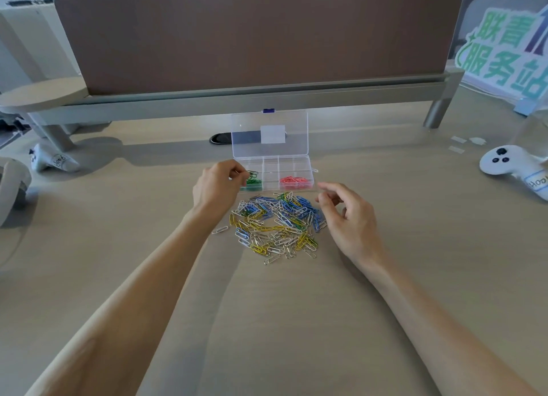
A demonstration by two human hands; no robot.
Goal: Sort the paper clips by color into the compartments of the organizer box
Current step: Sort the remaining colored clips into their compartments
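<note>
While left hand [216, 188] pinches green wire clips [252, 175] above the clear box [271, 166], right hand [353, 217] hovers empty, slack.

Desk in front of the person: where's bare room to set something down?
Bare desk lies between the forearms, nearer than the clip pile, and right of the right hand up to the white controller. It is crowded around the box, where the left hand pinches green clips.
</note>
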